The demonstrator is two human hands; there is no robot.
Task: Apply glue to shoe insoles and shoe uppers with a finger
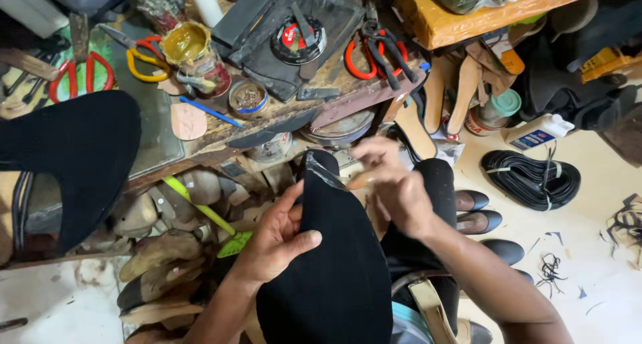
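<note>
Two bare hands worked a black shoe upper (pixel 334 264) that lay over the person's lap, below the front edge of the cluttered workbench (pixel 221 138). The left hand (pixel 277 240) lay flat against the upper's left side, fingers spread and the thumb pressed onto the black fabric, holding it steady. The right hand (pixel 391 183) was curled at the upper's top right, its fingertips pinched together just beside the shiny toe end (pixel 321 167); whether they gripped the material's edge or some small tool could not be told.

On the workbench, a glue-smeared tin (pixel 187 44) stood near the middle, with yellow-handled scissors (pixel 144 62) just to its left and red-handled scissors (pixel 83 73) toward the left edge. A small round tin (pixel 249 98) sat close to the front edge, and a blue pencil (pixel 210 111) lay beside it. Red-handled pliers (pixel 374 53) rested near the right corner, next to a black tray (pixel 267 63) holding a round polish tin (pixel 299 40). A large black fabric piece (pixel 77 163) hung over the left end.

Under the workbench lay a heap of wooden shoe lasts (pixel 160 250). On the floor to the right were several black shoes (pixel 478 220) in a row and a coil of black cord (pixel 531 177).
</note>
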